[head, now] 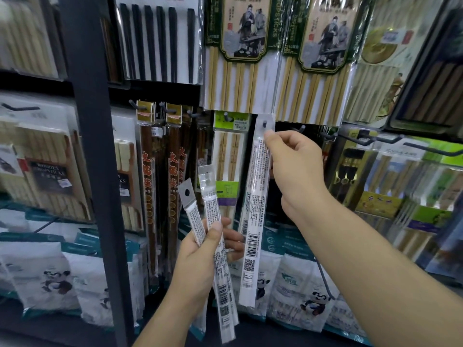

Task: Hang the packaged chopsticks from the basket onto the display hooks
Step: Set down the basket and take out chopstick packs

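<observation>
My right hand (294, 169) pinches a long, narrow white chopstick packet (255, 209) near its top. The packet's hang hole sits over the tip of a black display hook (263, 125), and the rest hangs down freely. Lower and to the left, my left hand (200, 256) grips two more white chopstick packets (213, 231), fanned upward with their punched tabs free. All packets show printed text and barcodes. No basket is in view.
Packed display hooks surround the spot: a green-labelled bamboo pair (229, 151) just left, dark brown chopsticks (160, 186) further left, large bamboo sets (275, 58) above. A bare black hook (299, 128) juts out to the right. A dark upright post (92, 146) stands left. Panda-printed bags (295, 291) line the shelf below.
</observation>
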Tool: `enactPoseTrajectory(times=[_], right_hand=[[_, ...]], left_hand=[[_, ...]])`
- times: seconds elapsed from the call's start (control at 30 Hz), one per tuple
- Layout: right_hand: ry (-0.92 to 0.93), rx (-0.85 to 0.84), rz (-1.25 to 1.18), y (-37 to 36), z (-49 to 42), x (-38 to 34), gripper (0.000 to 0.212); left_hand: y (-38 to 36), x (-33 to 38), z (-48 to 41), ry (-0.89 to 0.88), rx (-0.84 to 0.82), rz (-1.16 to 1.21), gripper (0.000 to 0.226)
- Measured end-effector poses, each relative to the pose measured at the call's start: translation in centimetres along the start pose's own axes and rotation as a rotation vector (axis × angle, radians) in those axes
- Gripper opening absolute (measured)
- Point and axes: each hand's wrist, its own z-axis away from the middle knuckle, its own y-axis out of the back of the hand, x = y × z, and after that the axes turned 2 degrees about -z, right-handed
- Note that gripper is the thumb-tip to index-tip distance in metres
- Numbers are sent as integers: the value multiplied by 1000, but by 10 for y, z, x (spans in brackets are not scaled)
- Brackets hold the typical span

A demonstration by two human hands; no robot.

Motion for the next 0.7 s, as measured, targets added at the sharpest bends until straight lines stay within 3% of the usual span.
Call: enactPoseTrajectory(times=[0.23, 0.4, 0.53, 0.6, 0.7], right_hand=[[0, 58, -6, -7, -8, 0, 28], [-7, 76, 78, -2, -8, 14, 41], [30, 103, 180, 7, 5, 20, 33], [63, 23, 221, 9, 17, 24, 35], [57, -262, 267, 6, 36, 30, 30]], left_hand=[[2, -1, 0, -4, -7, -23, 40], [5, -2, -1, -19, 6, -60, 28], [4, 1, -1, -17, -10, -84, 26], [3, 3, 0, -15, -32, -92, 27], [0, 4, 2, -12, -60, -100, 30]])
